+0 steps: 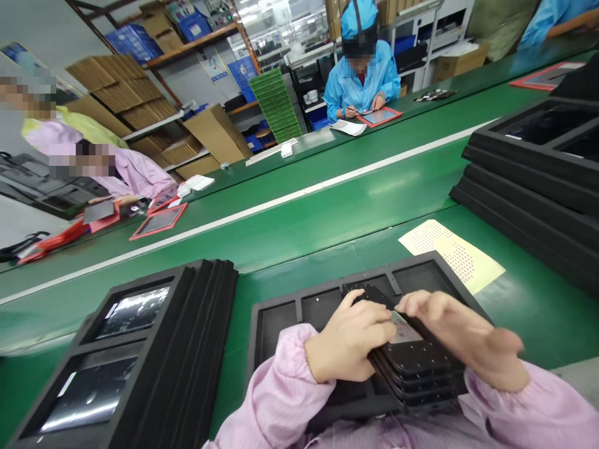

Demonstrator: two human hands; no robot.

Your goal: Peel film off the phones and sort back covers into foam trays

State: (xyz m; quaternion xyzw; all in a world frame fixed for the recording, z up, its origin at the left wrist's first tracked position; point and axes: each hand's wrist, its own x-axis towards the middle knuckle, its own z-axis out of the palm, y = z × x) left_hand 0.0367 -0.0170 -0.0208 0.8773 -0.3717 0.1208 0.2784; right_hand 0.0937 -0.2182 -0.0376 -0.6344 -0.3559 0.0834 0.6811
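A stack of thin black panels (415,360) with small light dots along the edges lies on a black foam tray (275,315) in front of me. The top panel carries a silvery-grey rectangle (405,330), partly covered by my fingers. My left hand (354,337) curls over the left side of the stack, its fingers bent on the top panel. From the right, my right hand (453,330) reaches across the stack with its fingertips drawn together near the rectangle. Anything small between those fingertips is hidden.
A yellow sticker sheet (452,252) lies behind the tray. Stacked black trays with glossy screens stand left (135,349) and right (538,162). Beyond the green conveyor belt (299,215), a person in blue (362,78) and people in pink (140,168) sit at red-framed panels.
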